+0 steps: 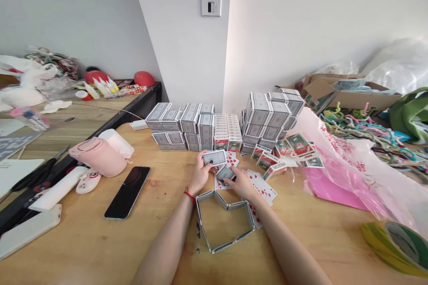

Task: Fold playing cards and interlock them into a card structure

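Nearest to us, a heart-shaped frame of playing cards standing on edge (249,218) rests on the pale wooden table (100,249), between our two forearms. Well to the right of the frame, at the table's near edge, lies a yellow-green roll of tape (397,245). To the left of the frame lies a black flat phone (127,191) with a dark screen. Just beyond the frame, our right hand (241,185) pinches a thin bunch of grey-backed cards (226,172) in a narrow grip, low over face-up red-suited cards (265,189) spread by the frame's far right side. Slightly farther, our left hand (199,176) holds a small stack of grey-backed playing cards (214,157), its grip closed around the stack's left end; a red string bracelet (189,194) sits on that wrist. Far left of the frame is a pink fabric roll (98,156). Far right of it, a translucent pink plastic bag (337,160) spreads across the table. Beyond the frame, loose red-and-green card boxes (287,149) lie tumbled, and behind them, against the wall, low rows of grey-patterned card boxes (187,127) stand beside a taller pile of grey-patterned boxes (267,118).
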{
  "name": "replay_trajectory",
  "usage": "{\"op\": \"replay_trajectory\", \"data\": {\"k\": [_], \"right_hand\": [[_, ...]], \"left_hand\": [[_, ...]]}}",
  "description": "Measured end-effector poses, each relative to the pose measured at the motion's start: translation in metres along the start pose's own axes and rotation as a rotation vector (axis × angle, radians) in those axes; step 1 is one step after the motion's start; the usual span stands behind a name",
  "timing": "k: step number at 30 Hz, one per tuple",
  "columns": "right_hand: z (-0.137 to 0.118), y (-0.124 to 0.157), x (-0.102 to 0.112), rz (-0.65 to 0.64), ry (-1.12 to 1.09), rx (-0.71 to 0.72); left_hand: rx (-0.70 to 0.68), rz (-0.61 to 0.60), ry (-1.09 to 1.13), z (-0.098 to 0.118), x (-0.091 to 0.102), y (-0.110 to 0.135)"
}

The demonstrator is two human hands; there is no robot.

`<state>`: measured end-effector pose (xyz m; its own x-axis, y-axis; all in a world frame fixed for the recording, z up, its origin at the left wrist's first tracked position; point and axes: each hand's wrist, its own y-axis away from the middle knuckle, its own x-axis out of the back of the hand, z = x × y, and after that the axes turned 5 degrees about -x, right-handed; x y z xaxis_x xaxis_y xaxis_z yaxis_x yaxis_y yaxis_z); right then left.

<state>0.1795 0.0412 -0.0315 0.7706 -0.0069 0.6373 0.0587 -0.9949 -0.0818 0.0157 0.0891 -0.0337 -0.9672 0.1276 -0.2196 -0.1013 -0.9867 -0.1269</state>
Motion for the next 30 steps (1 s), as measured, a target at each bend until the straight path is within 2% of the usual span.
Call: {"op": "replay_trajectory", "data": {"k": [4,7,11,14,22,30], "right_hand": [[0.008,-0.003,0.004,0.102,-0.402,-0.126],[0.013,-0.007,0.007,0.116,-0.764,-0.191],[0.016,-0.01,0.012,0.08,-1.01,-0.24],[0.016,-0.01,0.014,0.049,-1.057,-0.248],[0.017,-0.01,0.009,-0.007,-0.969,-0.224],[0.018,-0.01,0.008,-0.025,-0.892,-0.195]], "left_hand": [[-0.005,0.069,-0.002,0.002,0.001,-0.001],[-0.007,0.116,0.002,0.004,0.002,-0.001],[0.021,0.028,-0.019,0.008,0.0,0.002],[0.019,-0.01,-0.042,0.01,-0.003,0.004],[0.009,0.016,-0.003,0.009,-0.002,0.003],[0.045,-0.148,-0.091,0.014,-0.003,0.004]]}}
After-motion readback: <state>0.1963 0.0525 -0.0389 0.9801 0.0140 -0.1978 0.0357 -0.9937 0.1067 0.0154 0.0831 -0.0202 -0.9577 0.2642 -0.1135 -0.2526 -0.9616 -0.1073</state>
